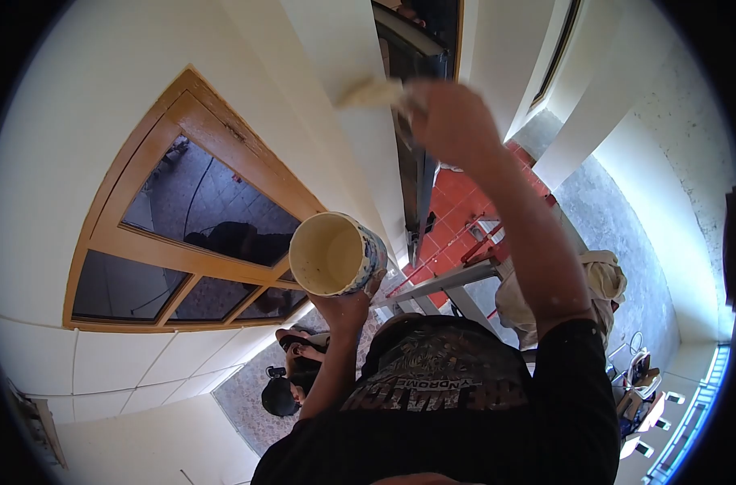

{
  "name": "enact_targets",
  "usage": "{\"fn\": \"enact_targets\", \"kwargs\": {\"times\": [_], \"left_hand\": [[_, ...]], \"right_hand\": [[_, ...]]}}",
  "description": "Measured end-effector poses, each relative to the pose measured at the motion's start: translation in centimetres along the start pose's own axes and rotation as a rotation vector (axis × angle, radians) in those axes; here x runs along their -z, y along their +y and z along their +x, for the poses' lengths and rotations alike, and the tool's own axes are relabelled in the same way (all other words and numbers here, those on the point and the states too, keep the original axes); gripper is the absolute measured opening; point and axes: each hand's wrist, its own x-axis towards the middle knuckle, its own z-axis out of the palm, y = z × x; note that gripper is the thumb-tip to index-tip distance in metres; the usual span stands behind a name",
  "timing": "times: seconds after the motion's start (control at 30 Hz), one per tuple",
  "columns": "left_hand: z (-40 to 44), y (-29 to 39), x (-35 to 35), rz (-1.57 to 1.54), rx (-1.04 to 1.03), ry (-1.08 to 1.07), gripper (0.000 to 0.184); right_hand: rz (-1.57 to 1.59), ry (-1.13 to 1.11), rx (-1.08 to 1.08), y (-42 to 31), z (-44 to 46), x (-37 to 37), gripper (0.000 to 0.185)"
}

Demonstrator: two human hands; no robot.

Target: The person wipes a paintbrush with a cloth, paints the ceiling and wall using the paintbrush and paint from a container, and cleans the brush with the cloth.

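My left hand (347, 309) is wrapped round the lower side of a paint bucket (373, 255). The bucket is tilted so its open mouth faces me, and its inside is coated in cream paint. Raised up to the right, my right hand (455, 121) grips a paintbrush (371, 93) with pale bristles, blurred by motion. The bristles lie over the narrow face of a cream wall (356, 137), beside a dark frame (416, 174); whether they touch the wall I cannot tell.
A wooden-framed window (137, 234) is in the wall at left. Below me stands a metal ladder (457, 284), with a bundled beige cloth (602, 279) beside it. A person in a dark cap (280, 396) is down on the floor. Red tiles (457, 202) lie beyond the ladder.
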Motion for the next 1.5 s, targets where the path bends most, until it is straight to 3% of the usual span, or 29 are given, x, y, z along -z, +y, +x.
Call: {"fn": "enact_targets", "kwargs": {"times": [0.1, 0.13, 0.2, 0.3, 0.43, 0.5, 0.57, 0.7, 0.77, 0.87, 1.0, 1.07, 1.13, 1.23, 1.33, 1.37, 1.43, 1.5], "left_hand": [[-0.6, -1.2, 0.0, -0.002, -0.02, -0.022, 0.098], [-0.9, -2.0, 0.0, 0.0, -0.047, -0.014, 0.099], [-1.6, -2.6, -0.1, -0.025, -0.043, 0.017, 0.1], [-1.5, -2.8, 0.1, -0.043, -0.013, 0.046, 0.101], [-1.8, -3.4, 0.6, -0.029, 0.005, 0.093, 0.103], [-1.3, -1.4, 0.3, -0.1, 0.042, 0.096, 0.103], [-1.2, -1.1, 0.6, -0.156, 0.086, 0.091, 0.103], [-0.7, -1.8, 0.9, -0.024, -0.022, 0.087, 0.1], [-0.5, -1.5, 0.8, -0.021, -0.026, 0.062, 0.101], [-0.7, -1.1, 0.4, -0.096, -0.01, 0.059, 0.102], [-1.6, -0.9, 0.8, -0.047, 0.022, 0.016, 0.104], [-1.7, -0.9, 1.0, -0.006, -0.052, 0.024, 0.106], [-1.9, -1.2, 1.1, -0.042, 0.005, 0.024, 0.108], [-1.9, -1.7, 1.1, -0.071, -0.038, 0.086, 0.11], [-2.1, -1.8, 1.4, -0.029, -0.035, 0.071, 0.112], [-2.1, -1.7, 1.5, 0.0, -0.038, 0.066, 0.113], [-2.1, -1.5, 1.7, 0.016, -0.058, 0.068, 0.113], [-1.8, -1.3, 1.3, 0.056, -0.089, 0.117, 0.114]], "right_hand": [[-0.147, 0.272, 0.047, -1.2, 6.8, 5.9, 0.024], [-0.143, 0.27, 0.043, -2.7, 7.7, 8.0, 0.024], [0.136, 0.621, 0.216, -5.5, 9.0, 12.1, 0.015], [0.212, 0.587, 0.17, -5.4, 8.1, 11.4, 0.015], [0.185, 0.527, 0.09, -2.0, 4.0, -1.1, 0.02], [0.327, 0.58, 0.11, -0.3, 0.8, -6.8, 0.015], [0.354, 0.396, -0.04, 0.0, -2.7, -8.8, 0.015], [0.282, 0.21, -0.146, 0.4, -6.0, -8.7, 0.018], [0.133, -0.209, -0.304, 0.2, -6.2, -7.0, 0.021], [0.08, -0.217, -0.248, 0.4, -4.3, -5.3, 0.022], [0.031, 0.176, 0.064, -1.5, 3.7, 1.4, 0.024], [-0.054, 0.293, 0.072, -3.8, 7.7, 7.1, 0.028], [0.154, 0.455, 0.205, -6.2, 10.1, 12.2, 0.015], [0.282, 0.544, 0.08, -9.5, 9.3, 16.7, 0.018], [0.232, 0.609, 0.211, -7.2, 10.6, 11.9, 0.025], [0.018, 0.464, 0.082, -6.6, 10.3, 9.3, 0.025], [0.046, 0.563, 0.211, -3.8, 8.8, 2.4, 0.022], [0.116, 0.375, 0.145, -2.6, 5.3, 0.5, 0.02]]}}
